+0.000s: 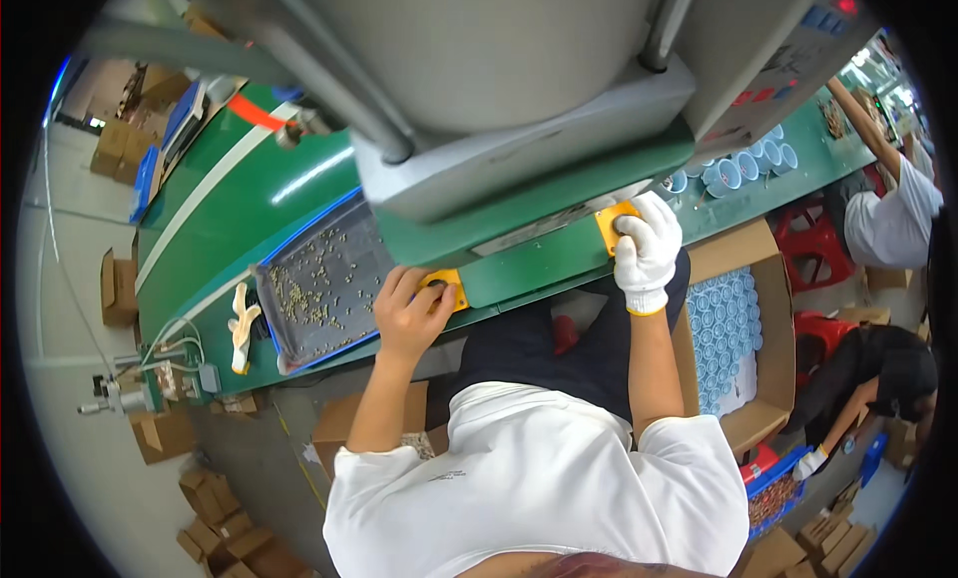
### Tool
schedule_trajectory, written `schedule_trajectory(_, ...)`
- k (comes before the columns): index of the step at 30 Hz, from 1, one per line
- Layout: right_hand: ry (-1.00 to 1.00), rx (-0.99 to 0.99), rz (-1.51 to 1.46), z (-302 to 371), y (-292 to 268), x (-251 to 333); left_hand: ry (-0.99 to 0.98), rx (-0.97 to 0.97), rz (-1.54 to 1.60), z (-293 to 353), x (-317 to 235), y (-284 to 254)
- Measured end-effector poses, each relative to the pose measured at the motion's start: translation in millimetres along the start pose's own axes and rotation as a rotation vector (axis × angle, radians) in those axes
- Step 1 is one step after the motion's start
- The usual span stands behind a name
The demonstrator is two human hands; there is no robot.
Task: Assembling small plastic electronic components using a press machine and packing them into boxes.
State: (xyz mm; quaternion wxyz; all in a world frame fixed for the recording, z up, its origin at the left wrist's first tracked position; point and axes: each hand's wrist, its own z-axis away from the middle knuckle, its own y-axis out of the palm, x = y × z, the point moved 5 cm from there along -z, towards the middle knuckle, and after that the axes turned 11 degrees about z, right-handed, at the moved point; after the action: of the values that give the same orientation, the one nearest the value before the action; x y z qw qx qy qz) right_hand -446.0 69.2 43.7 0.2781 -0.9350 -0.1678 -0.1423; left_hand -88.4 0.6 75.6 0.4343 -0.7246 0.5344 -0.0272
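My bare left hand (411,313) has its fingers curled over a yellow button box (454,287) at the front edge of the green machine. To the right, a white knit glove covers my right hand (647,251), which is closed around a second yellow button box (609,229). Between the two boxes runs a green front plate (539,269), below the heavy grey and green machine head (529,169). The underside of the machine head is hidden from above. Left of my left hand, a blue-rimmed dark tray (344,323) holds many small brass-coloured parts.
A loose white glove (242,326) lies beside the tray. Light-blue cylindrical parts (733,174) stand on the bench at right, and more fill an open cardboard box (783,353) near my right side. Two other people work at far right, near red stools (813,244).
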Motion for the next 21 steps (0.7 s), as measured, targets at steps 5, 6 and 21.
schedule_trajectory(5, 0.152, -0.010, -0.079, 15, 3, -7, -0.074, 0.110, 0.144, -11, 29, -19)
schedule_trajectory(6, 0.186, -0.005, -0.113, 22, 4, -14, -0.189, 0.046, 0.052, -11, 54, -24)
schedule_trajectory(21, 0.136, -0.106, -0.039, 16, -9, -6, -0.526, 0.338, -0.530, 22, 205, -64)
